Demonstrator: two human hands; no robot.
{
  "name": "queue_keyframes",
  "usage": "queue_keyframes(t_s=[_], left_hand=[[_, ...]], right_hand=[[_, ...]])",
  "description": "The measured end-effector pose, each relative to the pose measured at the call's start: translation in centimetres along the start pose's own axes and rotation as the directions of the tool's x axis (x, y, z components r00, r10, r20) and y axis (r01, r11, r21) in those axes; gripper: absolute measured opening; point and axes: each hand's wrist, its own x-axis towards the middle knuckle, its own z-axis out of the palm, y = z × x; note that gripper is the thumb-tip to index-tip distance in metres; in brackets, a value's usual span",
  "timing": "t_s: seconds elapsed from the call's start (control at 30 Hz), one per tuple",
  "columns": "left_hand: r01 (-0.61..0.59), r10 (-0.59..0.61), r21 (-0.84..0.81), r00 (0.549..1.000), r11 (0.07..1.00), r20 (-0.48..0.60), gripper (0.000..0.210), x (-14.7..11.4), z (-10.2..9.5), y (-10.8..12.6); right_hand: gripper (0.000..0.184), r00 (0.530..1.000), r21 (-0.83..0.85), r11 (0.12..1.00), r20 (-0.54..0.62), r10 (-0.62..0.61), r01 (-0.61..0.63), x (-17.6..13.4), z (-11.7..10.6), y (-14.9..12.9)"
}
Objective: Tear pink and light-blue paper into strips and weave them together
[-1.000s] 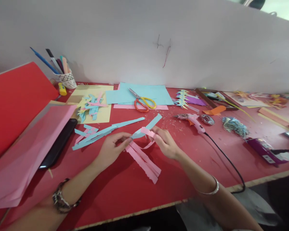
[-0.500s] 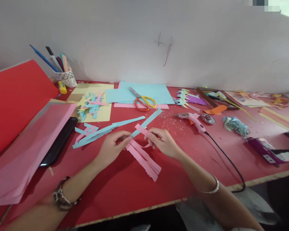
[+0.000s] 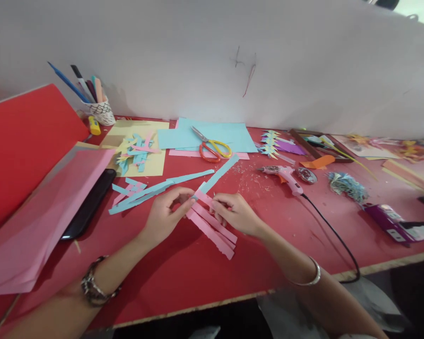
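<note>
My left hand pinches a bunch of paper strips where they cross, thumb on top. From that crossing a blue paper strip runs up to the right, while several pink paper strips fan down to the right. My right hand has its fingers closed on one pink strip, close beside the left thumb. Left of my hands lie more blue strips and a small woven piece of pink and blue paper. The fingertips of both hands are partly hidden.
Beyond my hands, scissors rest on blue paper sheets. To the right are a pink glue gun with a black cord and a purple power strip. Pink sheets overlap a black phone-like object at left.
My right hand has moved slightly down, bringing its pink strip from across the blue one to alongside the other pink strips. My left hand keeps its pinch.
</note>
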Motion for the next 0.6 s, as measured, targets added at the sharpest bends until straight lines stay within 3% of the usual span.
queue_keyframes(t_s=[0.33,0.6], left_hand=[[-0.062,0.061,0.050,0.998,0.997,0.007,0.017,-0.14,-0.01,-0.01],[-0.069,0.072,0.102,0.997,0.992,-0.024,0.015,-0.27,-0.10,0.24]], right_hand=[[0.022,0.998,-0.105,0.992,-0.005,-0.068,0.067,0.00,-0.04,-0.42],[0.025,0.998,-0.113,0.992,0.036,-0.051,0.055,-0.08,0.00,-0.32]])
